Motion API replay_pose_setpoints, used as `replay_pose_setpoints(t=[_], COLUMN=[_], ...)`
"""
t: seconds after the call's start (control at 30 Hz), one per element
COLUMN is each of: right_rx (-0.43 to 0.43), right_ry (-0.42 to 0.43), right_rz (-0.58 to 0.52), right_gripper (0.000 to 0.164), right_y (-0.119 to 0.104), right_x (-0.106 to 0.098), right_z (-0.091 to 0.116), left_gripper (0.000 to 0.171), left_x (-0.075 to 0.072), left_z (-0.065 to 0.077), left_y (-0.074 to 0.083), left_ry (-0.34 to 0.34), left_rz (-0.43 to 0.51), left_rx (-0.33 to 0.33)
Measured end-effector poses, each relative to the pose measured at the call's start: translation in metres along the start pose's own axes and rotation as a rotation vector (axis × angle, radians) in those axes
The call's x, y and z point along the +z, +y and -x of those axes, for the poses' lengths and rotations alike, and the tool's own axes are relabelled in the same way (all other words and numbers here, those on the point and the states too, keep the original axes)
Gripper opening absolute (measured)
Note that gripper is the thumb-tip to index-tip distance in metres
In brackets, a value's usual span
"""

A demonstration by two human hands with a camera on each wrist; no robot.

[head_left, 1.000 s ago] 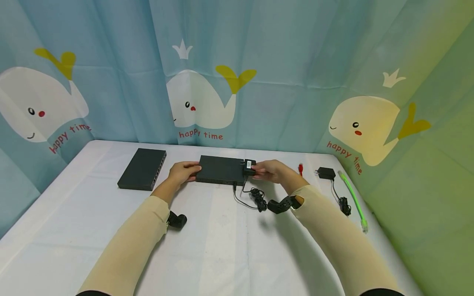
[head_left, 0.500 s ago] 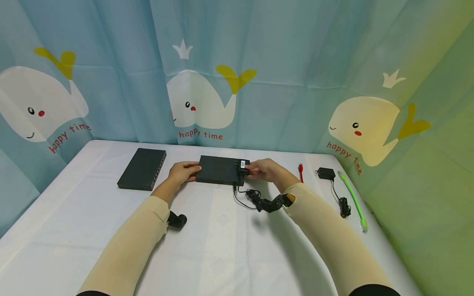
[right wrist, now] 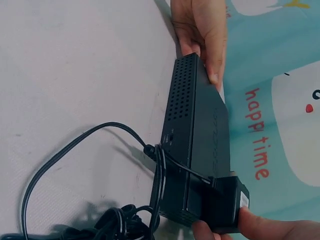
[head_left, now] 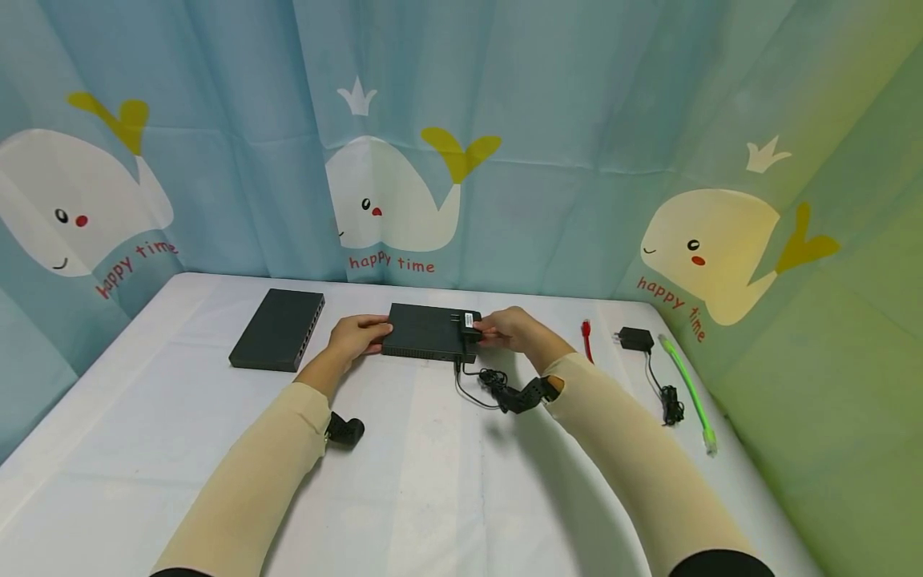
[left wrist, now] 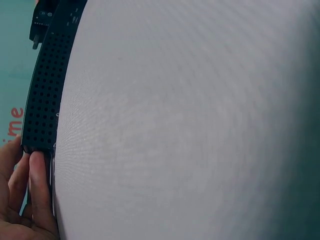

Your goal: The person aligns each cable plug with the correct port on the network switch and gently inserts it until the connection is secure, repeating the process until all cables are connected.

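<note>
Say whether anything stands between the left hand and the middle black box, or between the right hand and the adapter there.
Nothing visible does. The left hand grips the box at one end; the right hand pinches the adapter. The bundled cord lies in front of the box, outside both grips.

Head camera: wide, looking forward and down across the white surface (head_left: 404, 481) to the curtain (head_left: 555, 120). Left wrist camera: low, close, turned sideways, a black box (left wrist: 46, 90) along its left edge. Right wrist camera: also sideways, close, facing the black box from its other end. All three share black box, curtain and left hand (head_left: 355, 336).
</note>
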State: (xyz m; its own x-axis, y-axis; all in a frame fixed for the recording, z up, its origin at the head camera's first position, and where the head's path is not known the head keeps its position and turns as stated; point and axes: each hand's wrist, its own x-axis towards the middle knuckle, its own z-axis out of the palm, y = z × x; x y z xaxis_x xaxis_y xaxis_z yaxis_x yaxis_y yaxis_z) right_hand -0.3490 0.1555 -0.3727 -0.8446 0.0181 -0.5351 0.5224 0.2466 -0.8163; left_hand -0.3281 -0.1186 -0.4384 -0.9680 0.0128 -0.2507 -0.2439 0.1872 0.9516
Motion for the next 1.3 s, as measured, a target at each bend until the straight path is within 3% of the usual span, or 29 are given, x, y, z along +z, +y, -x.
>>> replay_pose_setpoints(t=[0.3,0.6,0.8,1.0,1.3], right_rx=[-0.019,-0.109,-0.13,-0.148,-0.142], right_ry=[0.047,0.135,0.147,0.071,-0.038], right_rz=[0.032,0.09,0.081,0.031,0.071], right_gripper=[0.031,0.03,0.032,0.037,0.042], right_y=[0.0,0.0,-0.001,0.003,0.009], right_x=[0.005,0.01,0.013,0.005,0.0], right_z=[0.002,0.005,0.008,0.011,0.026], left_gripper=[0.044,0.044,0.043,0.043,0.043], left_x=[0.0,0.0,0.001,0.002,0.001], left_z=[0.0,0.002,0.002,0.001,-0.001], left_y=[0.0,0.001,0.002,0.002,0.0], left_ry=[0.002,0.004,0.006,0.01,0.012], left_rz=[-0.012,-0.003,0.003,0.005,0.016], left_rx=[0.002,0.001,0.0,-0.001,-0.001])
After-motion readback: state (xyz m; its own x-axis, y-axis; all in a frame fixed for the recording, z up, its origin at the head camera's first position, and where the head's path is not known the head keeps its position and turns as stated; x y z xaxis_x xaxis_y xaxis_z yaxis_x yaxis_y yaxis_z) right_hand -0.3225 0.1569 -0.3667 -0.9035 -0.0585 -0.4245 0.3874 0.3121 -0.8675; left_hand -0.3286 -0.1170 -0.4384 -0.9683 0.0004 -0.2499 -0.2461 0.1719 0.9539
